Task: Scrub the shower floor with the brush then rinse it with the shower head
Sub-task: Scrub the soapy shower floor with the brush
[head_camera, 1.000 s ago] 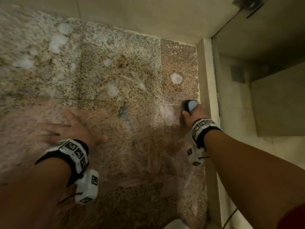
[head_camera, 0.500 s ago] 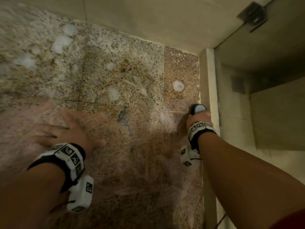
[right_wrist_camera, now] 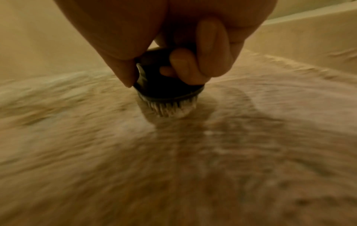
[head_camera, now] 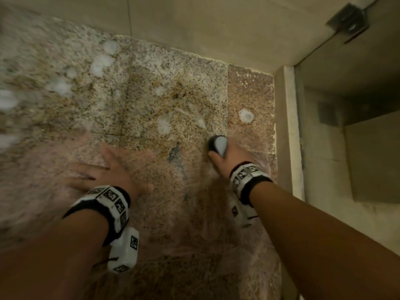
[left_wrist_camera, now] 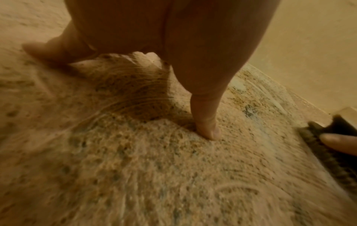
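The right hand [head_camera: 232, 158] holds the brush [head_camera: 217, 145] with its fingers [right_wrist_camera: 210, 50] curled tight round the dark body, thumb on one side, and the bristles down on the floor [head_camera: 173, 87]. The brush sits near the middle of the floor, left of the reddish strip that runs along the curb [head_camera: 285, 126]. The left hand [head_camera: 108, 172] lies flat on the wet stone beside it, fingers spread and straight, taking the person's weight; the left wrist view shows fingertips pressed into the foam and the brush just off to their right.

Scrubbing looks only partly done. The near half of the floor is covered in swirled lather, while the far tiles show only separate foam blobs [head_camera: 163, 124] and bare granite between them (one blob sits alone on the reddish strip). No shower head shows in any view, so rinsing is some way off.

The main risk, as I judge it, is the bracing hand. It rests on soapy stone, and a hard push of the brush away from the body could make that palm slide and tip the person forward. The brush is wet too, so a loosened grip could let it skid out. A stroke swung right may knock the knuckles on the curb. Patches by the far wall may be missed.
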A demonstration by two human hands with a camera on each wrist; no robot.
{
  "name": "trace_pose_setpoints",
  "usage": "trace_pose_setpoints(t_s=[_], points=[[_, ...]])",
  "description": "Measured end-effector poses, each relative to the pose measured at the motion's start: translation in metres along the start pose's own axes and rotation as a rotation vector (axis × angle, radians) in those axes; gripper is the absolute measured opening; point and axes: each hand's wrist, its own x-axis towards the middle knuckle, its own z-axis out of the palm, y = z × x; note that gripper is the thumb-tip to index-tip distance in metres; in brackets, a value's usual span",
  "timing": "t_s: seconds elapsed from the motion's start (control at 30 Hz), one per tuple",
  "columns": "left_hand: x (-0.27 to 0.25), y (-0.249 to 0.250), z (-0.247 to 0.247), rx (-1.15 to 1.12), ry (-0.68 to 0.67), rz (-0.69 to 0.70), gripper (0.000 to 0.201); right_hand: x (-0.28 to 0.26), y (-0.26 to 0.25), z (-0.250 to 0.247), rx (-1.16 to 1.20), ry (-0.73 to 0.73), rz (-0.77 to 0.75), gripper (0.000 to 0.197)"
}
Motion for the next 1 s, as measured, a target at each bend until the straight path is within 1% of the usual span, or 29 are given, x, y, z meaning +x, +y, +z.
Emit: trace_pose_setpoints(t_s=[0.07, 0.13, 0.17, 0.2, 0.27, 0.33, 0.4, 0.47, 0.53, 0.63, 0.7, 0.73, 0.8, 0.87, 0.93, 1.0], points=[[0.0, 0.0, 0.002, -0.002, 0.002, -0.001, 0.16, 0.01, 0.018, -0.014, 0.081, 0.079, 0.132, 0.074], [0.002, 0.001, 0.003, -0.006, 0.001, -0.008, 0.161, 0.018, 0.023, -0.024, 0.142, 0.15, 0.266, 0.073], [0.002, 0.001, 0.003, -0.008, 0.0, -0.01, 0.162, 0.021, 0.02, -0.025, 0.15, 0.155, 0.31, 0.075], [0.003, 0.001, 0.003, -0.007, -0.004, -0.012, 0.162, 0.023, 0.011, -0.025, 0.143, 0.147, 0.321, 0.076], [0.004, 0.001, 0.002, -0.02, -0.013, -0.012, 0.163, 0.022, -0.012, -0.017, 0.116, 0.132, 0.252, 0.079], [0.002, 0.002, -0.002, -0.03, -0.032, -0.014, 0.163, 0.014, -0.044, -0.004, 0.113, 0.101, 0.118, 0.077], [-0.001, 0.002, -0.005, -0.041, -0.049, -0.019, 0.161, -0.003, -0.071, 0.01, 0.058, 0.005, -0.013, 0.073], [-0.003, 0.003, -0.007, -0.054, -0.054, -0.024, 0.158, -0.017, -0.079, 0.021, -0.017, -0.072, -0.093, 0.073], [-0.003, 0.003, -0.008, -0.047, -0.055, -0.026, 0.158, -0.015, -0.064, 0.02, -0.026, -0.049, -0.065, 0.074], [-0.002, 0.002, -0.007, -0.062, -0.051, -0.018, 0.16, 0.001, -0.039, 0.001, 0.048, 0.039, 0.101, 0.076], [-0.001, 0.001, -0.006, -0.066, -0.044, -0.018, 0.162, 0.004, -0.042, -0.007, 0.09, 0.059, 0.186, 0.08], [0.0, 0.0, -0.007, -0.067, -0.044, -0.019, 0.163, 0.004, -0.051, -0.007, 0.106, 0.059, 0.187, 0.081], [0.001, 0.001, -0.006, -0.071, -0.05, -0.021, 0.163, 0.002, -0.073, -0.001, 0.133, 0.07, 0.166, 0.079], [0.001, 0.001, -0.006, -0.072, -0.058, -0.026, 0.162, -0.005, -0.096, 0.01, 0.109, 0.057, 0.083, 0.077], [-0.002, -0.001, -0.007, -0.067, -0.067, -0.024, 0.161, -0.019, -0.107, 0.02, 0.036, -0.03, -0.047, 0.075], [-0.004, -0.003, -0.011, -0.078, -0.08, 0.0, 0.16, -0.034, -0.099, 0.026, -0.041, -0.1, -0.148, 0.071]])
